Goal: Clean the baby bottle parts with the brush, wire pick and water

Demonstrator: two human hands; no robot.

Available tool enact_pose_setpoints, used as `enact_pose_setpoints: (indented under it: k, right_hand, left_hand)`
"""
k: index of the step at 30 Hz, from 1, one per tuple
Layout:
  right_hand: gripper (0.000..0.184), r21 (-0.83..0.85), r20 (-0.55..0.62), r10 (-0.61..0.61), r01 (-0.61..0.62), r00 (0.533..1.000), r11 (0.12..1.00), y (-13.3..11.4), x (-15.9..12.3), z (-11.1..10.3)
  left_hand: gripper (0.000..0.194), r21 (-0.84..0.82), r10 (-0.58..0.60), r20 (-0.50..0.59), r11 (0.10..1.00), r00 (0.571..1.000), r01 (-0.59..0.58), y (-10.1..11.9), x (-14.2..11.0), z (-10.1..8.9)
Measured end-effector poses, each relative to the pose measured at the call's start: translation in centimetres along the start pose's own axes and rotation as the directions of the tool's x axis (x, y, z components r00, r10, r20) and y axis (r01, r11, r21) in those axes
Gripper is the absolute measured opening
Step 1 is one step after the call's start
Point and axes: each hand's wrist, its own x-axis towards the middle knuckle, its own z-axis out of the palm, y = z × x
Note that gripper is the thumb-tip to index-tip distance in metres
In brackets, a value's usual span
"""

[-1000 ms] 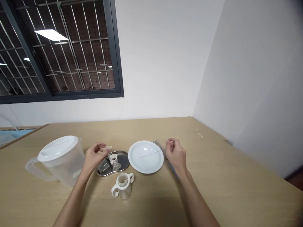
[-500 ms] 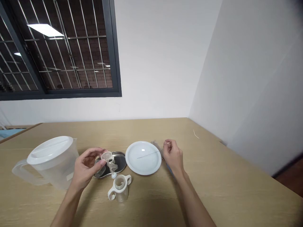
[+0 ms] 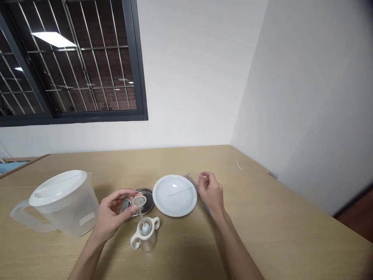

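My left hand (image 3: pixel 116 212) pinches a clear, round lid (image 3: pixel 139 201) by its edge. From the lid a straw (image 3: pixel 141 216) hangs down, its white end (image 3: pixel 145 227) inside the mouth of a clear cup with a white two-handled collar (image 3: pixel 148 243). The cup stands upright on the table. My right hand (image 3: pixel 211 193) is closed beside a white plate (image 3: pixel 175 210), fingertips together at the end of a thin straight rod (image 3: pixel 180 191) that reaches over the plate. Beneath this hand lies a brush with grey bristles (image 3: pixel 190 179) and a blue handle, mostly hidden.
A lidded translucent pitcher (image 3: pixel 65 206) stands at the left, its handle outward. Behind my left hand is a metal tray (image 3: pixel 149 202) with a clear piece on it, partly covered. A thin pale strip (image 3: pixel 239 165) lies at the back right. Walls border the table's far and right sides.
My left hand has moved slightly right and down, turning the lid flatter. The straw's white end has gone from beside the cup's rim into its mouth. The right hand keeps its pose.
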Motion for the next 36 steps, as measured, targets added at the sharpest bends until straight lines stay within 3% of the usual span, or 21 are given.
enact_pose_setpoints:
  k: [6, 13, 17, 26, 32, 36]
  right_hand:
    - [0.025, -0.004, 0.003, -0.018, 0.018, 1.000, 1.000, -0.1, 0.0, 0.0]
    - [0.023, -0.002, 0.006, -0.026, 0.026, 1.000, 1.000, 0.0, 0.1, 0.0]
    - [0.022, -0.017, 0.016, -0.048, 0.049, 0.999, 0.999, -0.1, 0.1, 0.1]
    - [0.018, -0.019, 0.061, -0.080, 0.081, 0.995, 0.997, -0.1, -0.2, 0.3]
    - [0.020, -0.026, 0.074, -0.091, 0.093, 0.993, 0.995, -0.1, -0.1, 0.3]
    - [0.020, -0.022, 0.083, -0.083, 0.085, 0.993, 0.996, -0.3, -0.1, 0.2]
  left_hand:
    - [0.033, 0.006, -0.035, -0.019, 0.999, 0.999, 0.035, -0.5, 0.0, -0.2]
    - [0.034, 0.066, -0.049, 0.098, 0.997, 0.994, 0.043, -1.1, -0.7, -0.6]
    - [0.039, 0.116, -0.127, 0.207, 0.988, 0.970, 0.105, -1.7, -1.9, -0.8]
    - [0.040, 0.199, -0.264, 0.235, 0.955, 0.935, 0.220, -4.4, -4.5, 0.2]
    - [0.038, 0.185, -0.208, 0.225, 0.968, 0.952, 0.168, -4.6, -4.5, 0.2]
    - [0.041, 0.223, -0.151, 0.288, 0.971, 0.946, 0.087, -4.4, -4.5, 0.3]
